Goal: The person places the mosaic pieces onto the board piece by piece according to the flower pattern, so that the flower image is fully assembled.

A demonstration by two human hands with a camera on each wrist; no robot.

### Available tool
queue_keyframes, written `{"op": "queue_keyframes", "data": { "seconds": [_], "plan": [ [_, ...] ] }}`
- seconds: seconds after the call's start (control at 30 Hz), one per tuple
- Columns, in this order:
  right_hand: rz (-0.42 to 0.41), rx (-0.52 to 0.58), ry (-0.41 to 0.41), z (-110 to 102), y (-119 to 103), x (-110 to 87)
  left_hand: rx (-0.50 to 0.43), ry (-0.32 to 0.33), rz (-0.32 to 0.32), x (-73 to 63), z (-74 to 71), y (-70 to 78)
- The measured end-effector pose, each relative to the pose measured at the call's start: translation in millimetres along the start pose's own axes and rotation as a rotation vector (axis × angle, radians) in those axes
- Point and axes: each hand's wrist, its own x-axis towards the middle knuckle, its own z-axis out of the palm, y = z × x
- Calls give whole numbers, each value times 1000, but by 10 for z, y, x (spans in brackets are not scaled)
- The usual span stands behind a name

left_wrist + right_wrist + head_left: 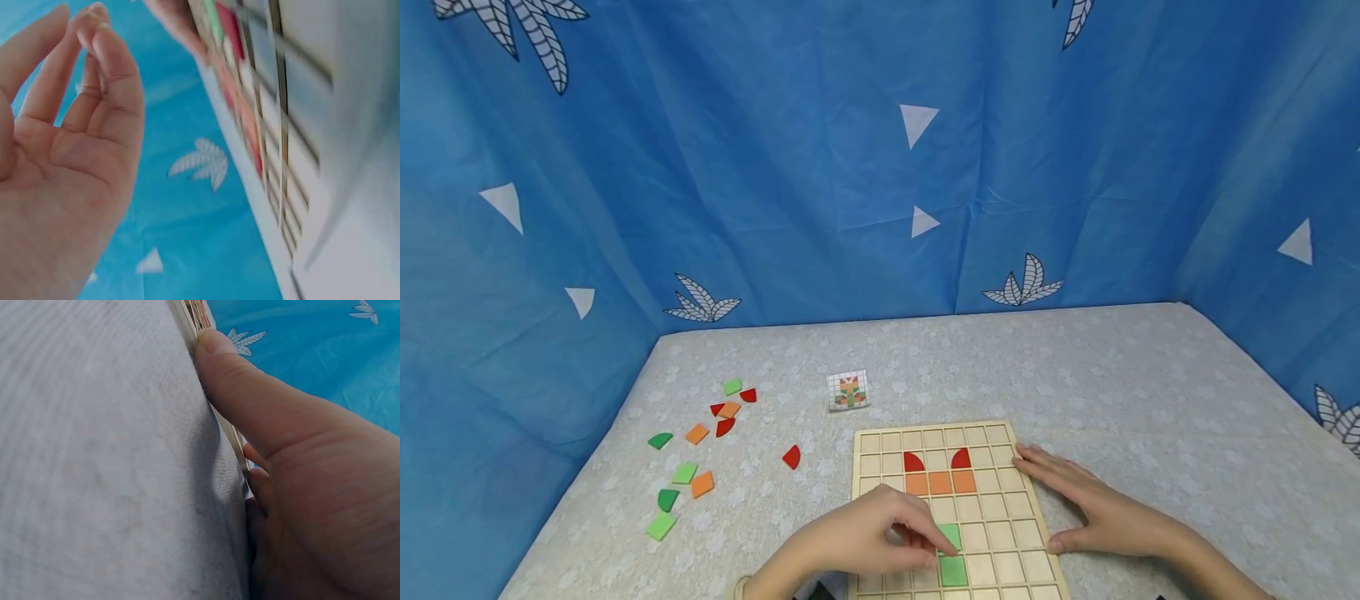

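Note:
A wooden grid board (1009, 533) lies at the table's front. Over its lower left part is my left hand (880, 533), index fingertip right at two light green square tiles (953, 572) set in one column. In the left wrist view, that hand (75, 144) has bent fingers with tips close together, and no tile shows between them. My right hand (1097, 510) rests along the board's right edge, thumb and fingertips touching it. Higher on the board sits a row of orange squares (940, 483), with red quarter-circle tiles (961, 458) above its two ends.
Loose green, orange and red tiles (685, 473) are scattered on the left of the patterned tablecloth (1150, 383). One red quarter-circle (792, 457) lies nearer the board. Behind the board is a small pattern card (847, 391). A blue curtain (820, 167) hangs around the table.

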Motion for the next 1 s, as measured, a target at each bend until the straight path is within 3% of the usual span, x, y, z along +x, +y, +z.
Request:
{"op": "queue_keyframes", "data": {
  "seconds": [0.17, 0.27, 0.37, 0.53, 0.63, 0.73, 0.87, 1.0],
  "plan": [
    [-5, 13, 10, 7, 6, 7, -139, 137, -39, -373, -292, -77],
    [-6, 18, 8, 6, 19, 6, -169, 240, -113, -692, -494, -143],
    [-5, 19, 7, 8, 28, 1, -194, 369, -227, -1022, -704, -206],
    [11, -10, -4, 7, 25, -9, -123, 643, -422, -1554, -990, -345],
    [18, -15, -13, 4, 16, -8, -47, 751, -535, -1843, -1088, -434],
    [24, -19, -15, 2, 6, -2, 39, 785, -668, -2069, -1141, -515],
    [35, -15, -15, -5, -5, 5, 106, 774, -824, -2238, -1166, -621],
    [27, -6, -15, -12, -1, 1, 89, 751, -876, -2317, -1150, -722]
  ]
}}
